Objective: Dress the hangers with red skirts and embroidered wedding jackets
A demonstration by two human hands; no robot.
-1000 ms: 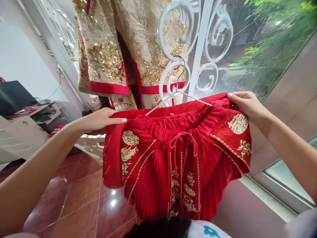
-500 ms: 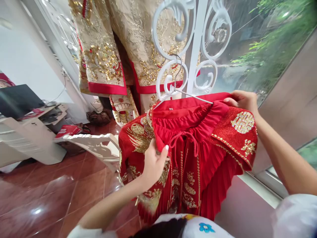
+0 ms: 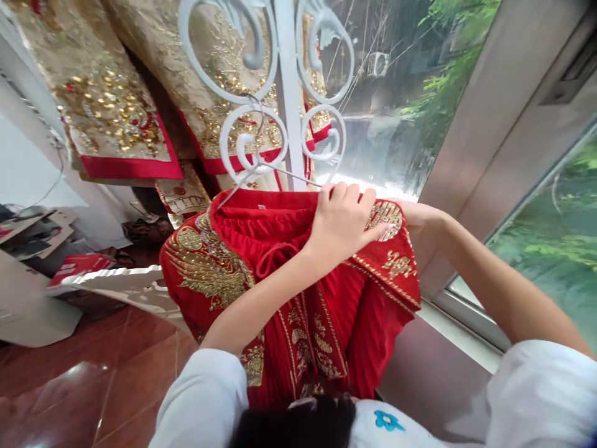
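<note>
One red pleated skirt with gold embroidery (image 3: 224, 274) hung on one thin silver wire hanger (image 3: 236, 186), hooked over a lower curl of one white scrolled metal stand (image 3: 285, 74). Just below the stand, the left hand (image 3: 342, 221) had its fingers closed over the skirt's gathered waistband. The right hand (image 3: 420, 216) lay just beside it, farther from the stand, against the skirt's gold-patterned side panel. Its fingers were hidden behind cloth and the left hand, so its grip could not be told. One gold emblem on that panel was partly covered and hard to read. Behind the stand hung one cream robe with gold beading and red trim (image 3: 112, 118), cut off at the top. Two white sleeves (image 3: 205, 398) covered the upper arms
</note>
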